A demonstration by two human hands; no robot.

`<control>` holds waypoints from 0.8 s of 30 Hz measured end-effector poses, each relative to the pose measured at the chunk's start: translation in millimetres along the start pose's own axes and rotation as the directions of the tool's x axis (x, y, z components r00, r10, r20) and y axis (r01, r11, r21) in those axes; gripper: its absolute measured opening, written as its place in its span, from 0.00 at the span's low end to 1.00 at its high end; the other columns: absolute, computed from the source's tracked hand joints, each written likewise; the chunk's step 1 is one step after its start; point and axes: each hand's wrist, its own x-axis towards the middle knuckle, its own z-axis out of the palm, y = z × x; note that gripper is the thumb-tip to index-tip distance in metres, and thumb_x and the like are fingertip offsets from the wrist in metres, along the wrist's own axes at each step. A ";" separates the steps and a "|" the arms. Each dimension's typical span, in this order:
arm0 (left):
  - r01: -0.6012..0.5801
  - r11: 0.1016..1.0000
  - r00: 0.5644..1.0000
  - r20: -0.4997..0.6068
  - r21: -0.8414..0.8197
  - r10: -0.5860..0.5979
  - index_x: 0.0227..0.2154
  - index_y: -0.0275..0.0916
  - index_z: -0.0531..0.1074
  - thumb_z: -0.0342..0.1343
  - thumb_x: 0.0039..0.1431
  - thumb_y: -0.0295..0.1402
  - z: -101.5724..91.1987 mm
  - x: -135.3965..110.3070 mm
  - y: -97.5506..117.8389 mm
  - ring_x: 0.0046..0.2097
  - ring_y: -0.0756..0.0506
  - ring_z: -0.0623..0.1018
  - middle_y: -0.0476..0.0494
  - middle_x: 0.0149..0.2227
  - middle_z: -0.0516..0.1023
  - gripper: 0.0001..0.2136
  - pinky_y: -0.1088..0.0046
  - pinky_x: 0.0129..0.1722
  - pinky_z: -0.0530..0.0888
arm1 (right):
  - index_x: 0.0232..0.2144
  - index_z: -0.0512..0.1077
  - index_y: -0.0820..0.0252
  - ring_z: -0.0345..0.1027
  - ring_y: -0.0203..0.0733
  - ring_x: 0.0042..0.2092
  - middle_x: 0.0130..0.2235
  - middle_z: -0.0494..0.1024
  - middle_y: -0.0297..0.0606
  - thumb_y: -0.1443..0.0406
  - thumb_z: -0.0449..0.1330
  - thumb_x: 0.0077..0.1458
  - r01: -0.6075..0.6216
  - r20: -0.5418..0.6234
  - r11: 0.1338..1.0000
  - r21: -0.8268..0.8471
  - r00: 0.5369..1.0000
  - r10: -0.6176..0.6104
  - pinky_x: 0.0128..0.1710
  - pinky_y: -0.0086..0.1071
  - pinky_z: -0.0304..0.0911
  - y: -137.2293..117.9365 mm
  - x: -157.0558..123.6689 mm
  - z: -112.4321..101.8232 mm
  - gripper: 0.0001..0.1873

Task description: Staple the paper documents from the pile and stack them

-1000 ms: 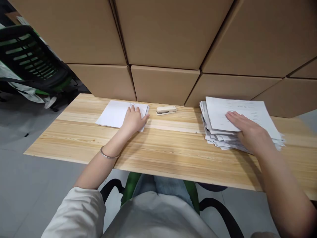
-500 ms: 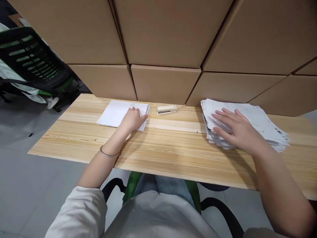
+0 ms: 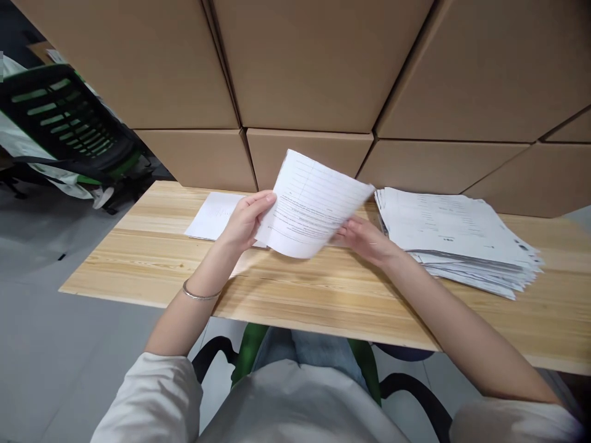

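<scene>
A printed sheet of paper (image 3: 314,206) is held up, tilted and slightly bowed, above the middle of the table. My left hand (image 3: 249,215) pinches its left edge, thumb on top. My right hand (image 3: 364,237) is at its lower right edge, fingers partly hidden behind the paper and closed on it. Below and behind my left hand lies a small pile of white paper (image 3: 210,215), partly covered. A tall, uneven stack of printed papers (image 3: 457,227) sits to the right, beyond my right hand. The stapler is hidden behind the raised sheet.
Stacked cardboard boxes (image 3: 309,67) form a wall along the back edge of the wooden table (image 3: 152,258). A black and green mesh chair (image 3: 69,117) stands on the floor at the left, with part of a person in light clothing beyond it.
My right hand has left the right stack and moved left with a printed sheet. My left hand has risen from the small pile and now grips that sheet's left edge.
</scene>
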 end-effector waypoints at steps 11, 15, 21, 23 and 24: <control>0.185 0.137 0.983 -0.182 0.973 -0.028 0.60 0.18 0.66 0.50 0.64 0.48 -11.2 16.2 -34.5 0.72 0.27 0.53 0.15 0.67 0.61 0.34 0.49 0.70 0.52 | 0.28 0.80 0.57 0.80 0.57 0.39 0.36 0.85 0.45 0.55 0.69 0.46 -0.208 -0.470 0.884 -0.418 0.883 -0.014 0.36 0.45 0.75 -22.6 -35.4 -4.8 0.12; 0.184 0.029 0.973 -0.178 0.983 -0.145 0.59 0.18 0.67 0.47 0.65 0.49 -10.0 15.0 -35.5 0.71 0.27 0.58 0.14 0.66 0.63 0.34 0.52 0.67 0.58 | 0.26 0.78 0.57 0.79 0.56 0.36 0.33 0.84 0.44 0.51 0.66 0.48 -0.282 -0.479 0.795 -0.536 0.878 -0.012 0.32 0.43 0.70 -21.8 -38.6 -0.9 0.16; 0.183 0.039 0.976 -0.177 0.982 -0.130 0.55 0.24 0.72 0.48 0.64 0.48 -14.9 18.2 -33.0 0.66 0.27 0.66 0.19 0.63 0.69 0.29 0.53 0.64 0.63 | 0.22 0.74 0.56 0.75 0.51 0.30 0.25 0.81 0.40 0.51 0.62 0.51 -0.280 -0.470 0.781 -0.558 0.883 -0.019 0.27 0.38 0.64 -19.2 -41.2 -1.0 0.17; 0.180 0.097 0.978 -0.167 0.979 -0.128 0.48 0.29 0.77 0.49 0.64 0.43 -17.0 19.0 -29.3 0.61 0.30 0.72 0.22 0.56 0.76 0.23 0.55 0.60 0.67 | 0.20 0.73 0.55 0.72 0.49 0.27 0.21 0.77 0.37 0.52 0.61 0.52 -0.257 -0.455 0.780 -0.571 0.890 -0.040 0.25 0.36 0.61 -19.6 -42.1 -1.2 0.17; 0.190 0.140 0.977 -0.174 0.972 -0.123 0.44 0.32 0.79 0.49 0.63 0.41 -18.0 19.1 -26.7 0.56 0.31 0.76 0.25 0.51 0.80 0.19 0.56 0.57 0.69 | 0.19 0.72 0.54 0.71 0.48 0.27 0.20 0.76 0.36 0.52 0.61 0.53 -0.253 -0.443 0.774 -0.581 0.895 -0.041 0.25 0.35 0.60 -20.1 -42.5 -1.2 0.17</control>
